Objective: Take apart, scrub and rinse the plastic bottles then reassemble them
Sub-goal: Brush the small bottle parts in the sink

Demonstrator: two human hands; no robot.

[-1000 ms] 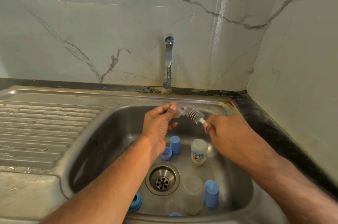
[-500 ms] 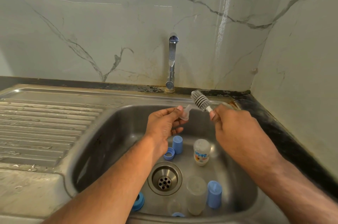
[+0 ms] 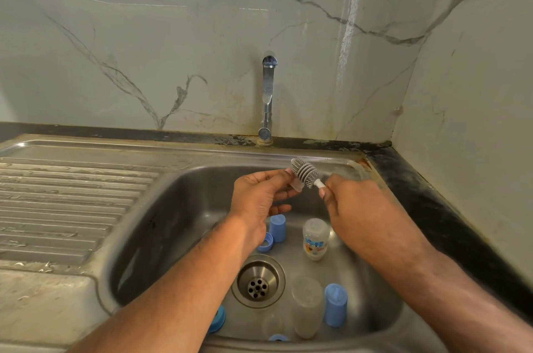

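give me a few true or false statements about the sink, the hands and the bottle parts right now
1. The right hand holds a grey brush. True.
2. Water runs from the tap. False: no stream shows.
3. The left hand pinches a small clear part against the brush. True.
4. The printed bottle lies on the drainboard. False: it stands in the sink.
5. The blue caps sit on the counter. False: they are in the sink.
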